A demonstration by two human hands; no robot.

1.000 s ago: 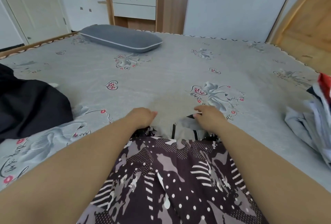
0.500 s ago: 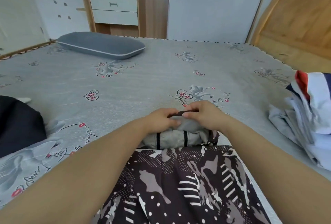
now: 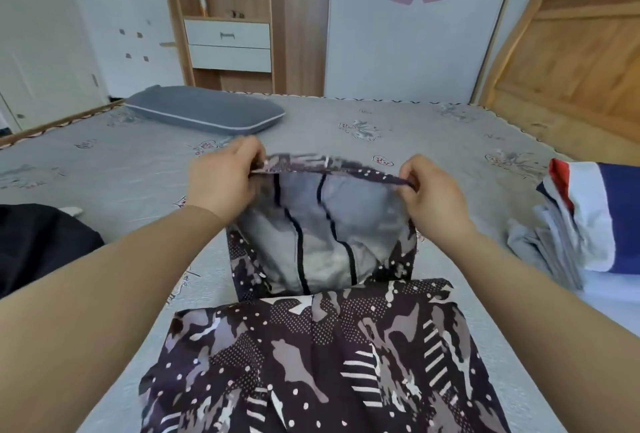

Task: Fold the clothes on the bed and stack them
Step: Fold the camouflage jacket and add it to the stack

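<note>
On the bed (image 3: pixel 433 141), head view: patterned garment (image 3: pixel 322 363) spread flat in the near foreground, far end lifted off the sheet, grey striped lining facing the camera. Left hand (image 3: pixel 221 179) and right hand (image 3: pixel 429 193) set apart, each pinched shut on the raised edge. Folded pile (image 3: pixel 581 218) at right; dark clothing (image 3: pixel 38 242) at left, unfolded. Judged: fold under way, stacking yet to do

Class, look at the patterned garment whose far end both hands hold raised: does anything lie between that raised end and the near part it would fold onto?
Nothing visible does: the patterned garment shows bare fabric below the left hand and right hand.
</note>
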